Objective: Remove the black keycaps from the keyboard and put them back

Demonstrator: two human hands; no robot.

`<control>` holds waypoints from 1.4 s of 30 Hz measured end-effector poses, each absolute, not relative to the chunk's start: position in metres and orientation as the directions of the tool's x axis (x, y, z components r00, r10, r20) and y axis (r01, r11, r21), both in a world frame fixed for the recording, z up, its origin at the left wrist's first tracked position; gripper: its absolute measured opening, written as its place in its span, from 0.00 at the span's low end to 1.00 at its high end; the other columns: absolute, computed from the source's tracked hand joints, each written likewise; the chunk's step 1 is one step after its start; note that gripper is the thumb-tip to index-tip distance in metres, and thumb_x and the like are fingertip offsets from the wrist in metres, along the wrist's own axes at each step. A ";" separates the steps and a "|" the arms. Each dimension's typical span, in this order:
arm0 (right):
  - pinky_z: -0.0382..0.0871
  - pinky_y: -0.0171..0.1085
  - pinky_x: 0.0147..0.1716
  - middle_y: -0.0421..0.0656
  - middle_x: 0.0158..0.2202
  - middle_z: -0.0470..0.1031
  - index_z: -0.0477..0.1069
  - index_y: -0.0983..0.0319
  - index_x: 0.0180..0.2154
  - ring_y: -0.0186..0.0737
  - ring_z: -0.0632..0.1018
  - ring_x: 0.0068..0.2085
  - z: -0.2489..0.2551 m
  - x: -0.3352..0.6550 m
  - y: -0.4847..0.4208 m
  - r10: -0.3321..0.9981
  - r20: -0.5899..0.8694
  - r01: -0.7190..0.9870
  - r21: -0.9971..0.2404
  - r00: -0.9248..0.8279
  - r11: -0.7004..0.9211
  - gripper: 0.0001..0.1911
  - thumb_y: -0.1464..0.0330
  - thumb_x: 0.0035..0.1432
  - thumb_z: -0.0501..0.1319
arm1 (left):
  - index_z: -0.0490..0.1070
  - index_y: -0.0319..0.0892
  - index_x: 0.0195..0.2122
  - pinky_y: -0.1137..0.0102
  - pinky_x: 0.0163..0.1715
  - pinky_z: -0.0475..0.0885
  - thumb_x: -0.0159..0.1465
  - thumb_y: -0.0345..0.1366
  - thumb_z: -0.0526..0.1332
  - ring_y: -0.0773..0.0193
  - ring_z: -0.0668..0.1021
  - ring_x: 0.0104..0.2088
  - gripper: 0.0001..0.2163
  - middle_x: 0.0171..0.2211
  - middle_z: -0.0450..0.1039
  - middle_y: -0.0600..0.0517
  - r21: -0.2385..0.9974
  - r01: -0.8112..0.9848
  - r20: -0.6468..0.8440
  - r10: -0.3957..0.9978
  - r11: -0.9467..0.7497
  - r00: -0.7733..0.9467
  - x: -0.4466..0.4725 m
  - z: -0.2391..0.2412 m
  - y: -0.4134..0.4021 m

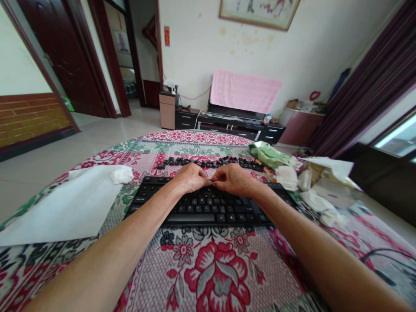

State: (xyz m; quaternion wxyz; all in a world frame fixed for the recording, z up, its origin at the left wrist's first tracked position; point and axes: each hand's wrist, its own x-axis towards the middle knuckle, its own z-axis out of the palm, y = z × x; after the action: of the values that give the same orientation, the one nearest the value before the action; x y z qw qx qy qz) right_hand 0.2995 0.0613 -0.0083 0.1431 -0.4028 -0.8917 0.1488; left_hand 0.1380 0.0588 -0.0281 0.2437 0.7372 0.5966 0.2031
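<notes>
A black keyboard (pixel 201 209) lies flat on the patterned tablecloth in front of me. Its lower rows carry keycaps, while parts of the upper rows show bare key sockets. Over its upper middle, my left hand (pixel 192 178) and my right hand (pixel 236 180) meet with fingertips pinched together. Between the fingertips is a small dark piece, apparently a keycap (pixel 212 182), mostly covered by the fingers. Just behind the keyboard, several loose black keycaps (pixel 177 161) lie in a rough row. My forearms hide parts of the keyboard's left and right sides.
White paper (pixel 74 203) lies at left with a crumpled tissue (pixel 122 175) on it. On the right are a green packet (pixel 272 154), white tissues (pixel 286 177), an opened box (pixel 331 186) and a black cable (pixel 386 250). The tablecloth (pixel 214 277) covers a round-edged table.
</notes>
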 end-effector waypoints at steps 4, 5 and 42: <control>0.54 0.28 0.20 0.39 0.20 0.69 0.71 0.65 0.26 0.27 0.65 0.20 -0.007 0.299 0.062 0.755 0.142 0.669 -0.379 -0.640 0.639 0.10 0.72 0.42 0.52 | 0.71 0.44 0.24 0.74 0.21 0.58 0.42 0.46 0.56 0.68 0.68 0.23 0.13 0.21 0.69 0.54 0.580 0.800 0.004 0.982 -0.156 0.189 0.140 -0.028 0.059; 0.55 0.28 0.20 0.39 0.19 0.69 0.71 0.65 0.25 0.27 0.66 0.21 -0.007 0.299 0.062 0.753 0.145 0.667 -0.378 -0.642 0.642 0.10 0.72 0.41 0.52 | 0.71 0.44 0.24 0.74 0.20 0.58 0.42 0.46 0.56 0.68 0.68 0.23 0.13 0.21 0.69 0.54 0.573 0.807 -0.004 0.983 -0.147 0.182 0.140 -0.028 0.059; 0.56 0.29 0.20 0.39 0.22 0.68 0.68 0.64 0.26 0.28 0.66 0.22 0.007 0.301 0.048 0.769 0.064 0.660 -0.469 -0.636 0.586 0.08 0.73 0.42 0.52 | 0.72 0.43 0.29 0.75 0.20 0.56 0.41 0.38 0.54 0.70 0.66 0.21 0.14 0.22 0.68 0.56 0.546 0.776 -0.111 0.891 -0.315 0.440 0.125 -0.005 0.047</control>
State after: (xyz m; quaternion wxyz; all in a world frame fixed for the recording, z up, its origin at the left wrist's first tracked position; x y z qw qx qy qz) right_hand 0.3007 0.0481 0.0074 0.1314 -0.4056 -0.8808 0.2060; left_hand 0.1254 0.0470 -0.0052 0.2711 0.8040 0.5185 0.1059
